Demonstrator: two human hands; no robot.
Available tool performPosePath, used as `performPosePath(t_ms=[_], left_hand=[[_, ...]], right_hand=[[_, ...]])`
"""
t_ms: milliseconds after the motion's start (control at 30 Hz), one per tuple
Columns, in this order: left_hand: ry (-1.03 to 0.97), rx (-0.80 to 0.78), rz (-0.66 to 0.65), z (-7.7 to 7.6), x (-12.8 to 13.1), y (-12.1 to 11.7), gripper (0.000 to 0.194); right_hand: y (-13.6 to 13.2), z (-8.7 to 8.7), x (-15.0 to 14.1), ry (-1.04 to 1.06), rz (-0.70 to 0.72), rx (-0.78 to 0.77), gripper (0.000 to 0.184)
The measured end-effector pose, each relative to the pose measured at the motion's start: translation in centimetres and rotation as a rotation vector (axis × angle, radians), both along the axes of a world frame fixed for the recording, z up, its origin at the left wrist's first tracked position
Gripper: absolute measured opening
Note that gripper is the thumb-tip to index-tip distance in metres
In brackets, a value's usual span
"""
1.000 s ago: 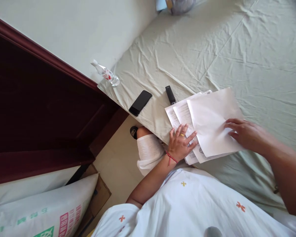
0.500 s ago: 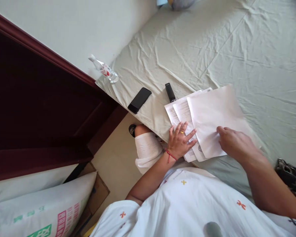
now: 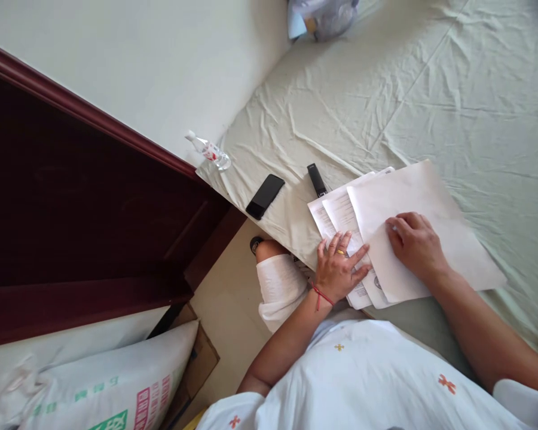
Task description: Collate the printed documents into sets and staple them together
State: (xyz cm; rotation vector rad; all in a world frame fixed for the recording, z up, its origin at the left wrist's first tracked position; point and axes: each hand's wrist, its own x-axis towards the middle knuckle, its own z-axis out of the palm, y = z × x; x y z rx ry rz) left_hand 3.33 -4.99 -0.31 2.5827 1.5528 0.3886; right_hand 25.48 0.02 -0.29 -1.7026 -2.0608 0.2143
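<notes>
A fanned stack of white sheets (image 3: 434, 209) lies near the bed's edge; the lower ones carry print (image 3: 341, 212), the top one is blank. My left hand (image 3: 341, 269) lies flat, fingers spread, on the printed sheets at the stack's near left corner. It wears a gold ring and a red wrist string. My right hand (image 3: 415, 242) presses down on the blank top sheet with fingers bent and knuckles up, holding nothing that I can see.
The bed sheet (image 3: 385, 101) is pale green and wrinkled. A black phone (image 3: 265, 196) and a small black stapler-like object (image 3: 316, 180) lie left of the papers. A water bottle (image 3: 208, 150) rests by the dark wooden headboard (image 3: 72, 197). A printed sack (image 3: 107, 388) stands on the floor.
My right hand has slid leftward across the top sheet toward my left hand. The left hand has stayed on the printed sheets. The view has shifted slightly.
</notes>
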Motion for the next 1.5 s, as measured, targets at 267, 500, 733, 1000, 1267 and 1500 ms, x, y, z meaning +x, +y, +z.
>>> performPosePath(t_ms=[267,500,733,1000,1267,1500], left_hand=[[-0.025,0.059,0.021,-0.1,-0.3,-0.3,0.05],[-0.248,0.081,0.192,-0.5,-0.7,0.0,0.045],[-0.789,-0.386,0.566,1.5,-0.4,2.2,0.063],[-1.128,-0.689,0.695,1.9,0.7,4.3,0.052],[-0.57,-0.213,-0.03,3.6,3.7,2.3,0.035],[-0.433,-0.136,-0.291,2.8,4.7,0.8,0.04]], right_hand=[[0.0,-0.9,0.8,0.203,0.071,0.003,0.03],[-0.1,-1.3,1.0,0.263,0.117,0.008,0.032],[-0.1,-1.3,1.1,0.297,0.131,-0.024,0.029],[0.0,-1.0,1.1,0.343,0.125,-0.063,0.027],[-0.6,-0.6,1.1,0.55,0.121,-0.098,0.047],[-0.7,-1.3,0.6,0.55,-0.047,-0.17,0.043]])
